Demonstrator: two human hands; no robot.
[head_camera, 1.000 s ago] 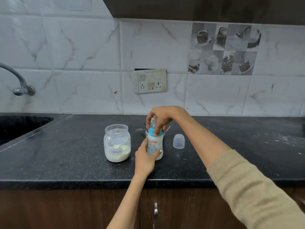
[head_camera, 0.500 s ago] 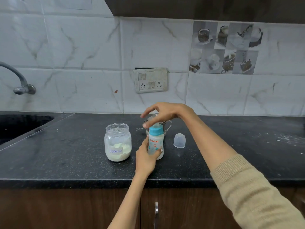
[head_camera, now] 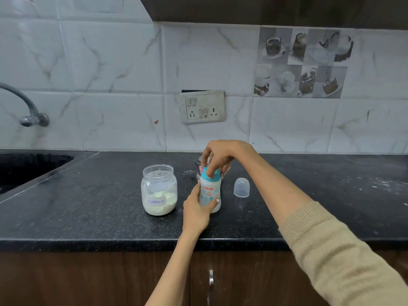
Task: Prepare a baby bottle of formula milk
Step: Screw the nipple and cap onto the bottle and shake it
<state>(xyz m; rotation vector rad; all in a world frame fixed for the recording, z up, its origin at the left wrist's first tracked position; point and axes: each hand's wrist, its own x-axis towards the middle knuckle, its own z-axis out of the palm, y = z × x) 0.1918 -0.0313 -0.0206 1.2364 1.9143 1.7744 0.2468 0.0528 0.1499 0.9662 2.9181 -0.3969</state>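
A baby bottle [head_camera: 210, 191] with a "LuvLap" print stands upright on the black counter [head_camera: 110, 213]. My left hand [head_camera: 196, 208] is wrapped around its body from the left. My right hand [head_camera: 220, 155] comes down from above, with its fingers closed on the bottle's blue collar [head_camera: 217, 173] and teat. To the bottle's left stands an open glass jar [head_camera: 159, 189] labelled "Formula", partly filled with pale powder. The clear bottle cap [head_camera: 241, 187] sits on the counter to the right.
A steel vessel [head_camera: 198, 166] stands just behind the bottle, mostly hidden by my right hand. A sink [head_camera: 26, 168] and tap [head_camera: 24, 107] are at the far left. Powder specks lie on the counter at the far right [head_camera: 379, 184]. The counter's front edge runs below my left wrist.
My right hand had lifted with spread fingers half a second ago; now it is back down, closed on the blue collar. My left hand has kept its hold on the bottle.
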